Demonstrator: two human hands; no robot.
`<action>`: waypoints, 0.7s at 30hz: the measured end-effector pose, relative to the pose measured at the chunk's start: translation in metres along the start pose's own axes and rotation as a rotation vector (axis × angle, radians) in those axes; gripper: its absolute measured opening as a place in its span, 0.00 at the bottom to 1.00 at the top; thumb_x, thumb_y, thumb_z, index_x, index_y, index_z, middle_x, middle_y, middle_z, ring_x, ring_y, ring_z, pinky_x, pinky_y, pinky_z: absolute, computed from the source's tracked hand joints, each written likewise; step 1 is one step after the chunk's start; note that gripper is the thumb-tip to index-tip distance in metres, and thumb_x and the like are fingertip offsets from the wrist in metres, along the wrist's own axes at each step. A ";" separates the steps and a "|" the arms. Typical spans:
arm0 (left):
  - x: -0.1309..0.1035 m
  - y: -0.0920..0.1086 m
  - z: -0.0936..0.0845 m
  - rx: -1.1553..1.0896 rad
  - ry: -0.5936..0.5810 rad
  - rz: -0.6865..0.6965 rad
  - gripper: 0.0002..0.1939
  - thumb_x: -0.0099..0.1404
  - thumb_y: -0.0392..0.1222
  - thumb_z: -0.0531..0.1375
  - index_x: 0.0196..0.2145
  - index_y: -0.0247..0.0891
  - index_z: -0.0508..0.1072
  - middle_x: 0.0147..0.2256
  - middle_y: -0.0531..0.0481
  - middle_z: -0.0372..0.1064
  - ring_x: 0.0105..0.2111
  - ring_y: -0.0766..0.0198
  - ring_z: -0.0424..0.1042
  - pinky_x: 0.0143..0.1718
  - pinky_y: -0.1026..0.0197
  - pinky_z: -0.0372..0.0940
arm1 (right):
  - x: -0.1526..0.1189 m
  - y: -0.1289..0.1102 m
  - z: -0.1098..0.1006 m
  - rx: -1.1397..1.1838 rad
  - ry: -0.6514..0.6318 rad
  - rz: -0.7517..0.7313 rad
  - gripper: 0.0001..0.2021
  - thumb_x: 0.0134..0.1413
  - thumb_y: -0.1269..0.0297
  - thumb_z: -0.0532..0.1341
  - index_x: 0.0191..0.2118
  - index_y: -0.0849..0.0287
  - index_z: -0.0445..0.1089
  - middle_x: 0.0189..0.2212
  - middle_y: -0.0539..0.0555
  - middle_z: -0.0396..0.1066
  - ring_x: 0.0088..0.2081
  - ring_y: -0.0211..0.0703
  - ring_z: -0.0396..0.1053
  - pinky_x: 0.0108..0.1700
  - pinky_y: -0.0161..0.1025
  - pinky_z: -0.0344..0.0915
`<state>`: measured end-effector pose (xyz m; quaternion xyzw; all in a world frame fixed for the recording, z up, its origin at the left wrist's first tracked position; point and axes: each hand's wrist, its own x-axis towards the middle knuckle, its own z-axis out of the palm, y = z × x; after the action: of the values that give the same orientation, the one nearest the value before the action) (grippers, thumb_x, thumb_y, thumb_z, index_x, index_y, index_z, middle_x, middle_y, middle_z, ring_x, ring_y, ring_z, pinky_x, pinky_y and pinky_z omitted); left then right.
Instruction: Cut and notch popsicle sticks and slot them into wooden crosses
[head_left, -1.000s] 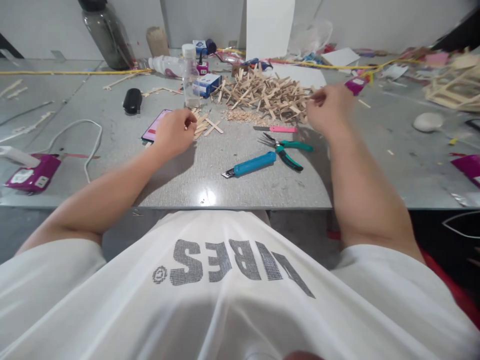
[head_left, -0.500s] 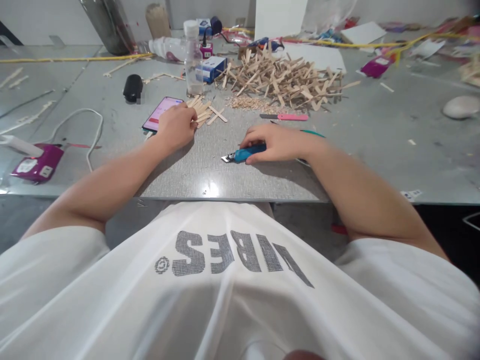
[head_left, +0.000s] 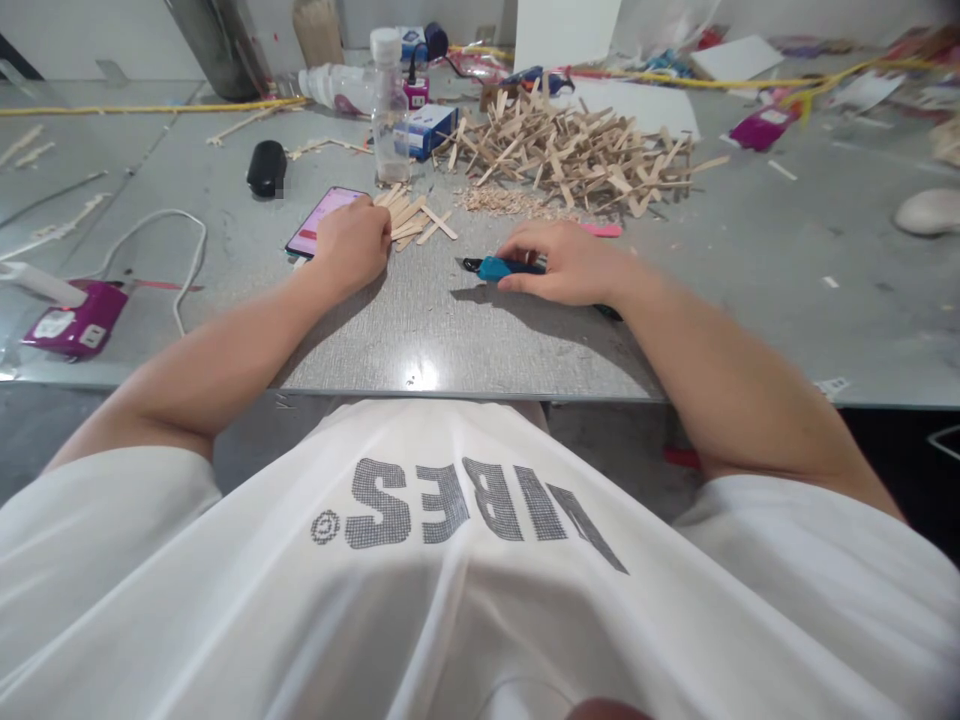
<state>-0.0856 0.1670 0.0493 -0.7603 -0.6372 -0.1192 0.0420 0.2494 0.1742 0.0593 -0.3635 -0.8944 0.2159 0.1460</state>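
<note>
My right hand (head_left: 566, 262) is closed around a blue utility knife (head_left: 495, 268), its blade pointing left just above the table. My left hand (head_left: 354, 240) rests beside a phone (head_left: 322, 222) with a lit screen, partly covering it. Its fingers are curled at the left edge of a small group of wooden sticks (head_left: 409, 215); whether they pinch one is hidden. Behind my right hand lie a large heap of wooden sticks (head_left: 570, 150) and a patch of wood shavings (head_left: 499, 200). The pink handle (head_left: 602, 230) of another tool shows just beyond that hand.
A clear bottle (head_left: 390, 120) stands behind the small sticks, next to a blue box (head_left: 433, 132). A black case (head_left: 267, 168) lies further left. Purple power adapters (head_left: 79, 318) and white cable (head_left: 202, 240) occupy the left side; a white mouse (head_left: 926, 212) sits far right.
My right hand has lifted the utility knife and moved it away from the table's front edge, slightly right. It now covers more of the pink-handled tool. My left hand has barely moved.
</note>
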 end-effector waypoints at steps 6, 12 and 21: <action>-0.002 0.004 -0.001 0.031 -0.023 -0.029 0.14 0.79 0.39 0.56 0.50 0.41 0.83 0.51 0.43 0.79 0.45 0.56 0.68 0.43 0.49 0.60 | 0.000 0.001 -0.002 0.001 0.032 0.031 0.21 0.61 0.36 0.68 0.47 0.47 0.79 0.47 0.60 0.78 0.50 0.62 0.73 0.60 0.64 0.70; -0.002 0.005 -0.001 0.022 -0.033 0.005 0.13 0.79 0.39 0.57 0.51 0.41 0.83 0.49 0.46 0.78 0.51 0.56 0.65 0.52 0.48 0.60 | 0.000 0.002 -0.002 0.001 0.051 0.023 0.19 0.59 0.37 0.70 0.43 0.46 0.79 0.44 0.61 0.77 0.50 0.65 0.73 0.61 0.69 0.69; 0.000 0.002 -0.008 0.075 -0.081 0.011 0.16 0.79 0.39 0.55 0.50 0.39 0.83 0.46 0.41 0.79 0.52 0.52 0.66 0.51 0.45 0.59 | -0.001 0.003 -0.003 -0.031 0.086 0.017 0.20 0.63 0.37 0.68 0.45 0.48 0.76 0.46 0.61 0.76 0.50 0.62 0.71 0.59 0.66 0.68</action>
<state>-0.0843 0.1646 0.0572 -0.7660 -0.6380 -0.0643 0.0451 0.2537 0.1762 0.0604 -0.3822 -0.8875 0.1873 0.1768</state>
